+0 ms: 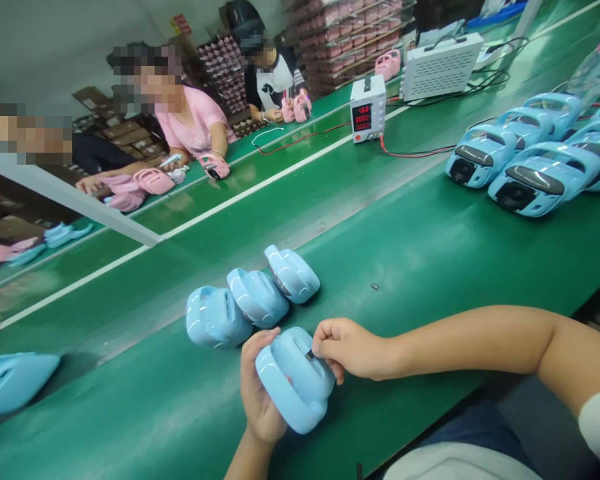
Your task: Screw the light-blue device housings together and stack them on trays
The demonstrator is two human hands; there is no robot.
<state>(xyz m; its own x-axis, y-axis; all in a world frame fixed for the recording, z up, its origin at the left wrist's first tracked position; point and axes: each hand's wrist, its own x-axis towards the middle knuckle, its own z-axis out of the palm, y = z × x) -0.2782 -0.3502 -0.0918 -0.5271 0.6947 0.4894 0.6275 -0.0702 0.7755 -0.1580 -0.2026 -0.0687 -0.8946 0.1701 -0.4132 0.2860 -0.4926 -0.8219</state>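
My left hand (257, 393) grips a light blue plastic shell (295, 383) from below and behind, just above the green belt (420, 253). My right hand (347, 347) is closed in a pinch on a tiny dark part (310, 355) at the shell's top face. Three more light blue shells (253, 297) lie in a row on the belt just beyond my hands. A small dark piece (375, 287) lies loose on the belt to the right of them.
Several finished blue units (530, 160) sit at the far right. A power supply with red digits (367, 108) and red leads stands mid-belt, a white box (443, 65) behind it. Other people handle pink shells (153, 180) across the belt. Another blue shell (10, 380) lies far left.
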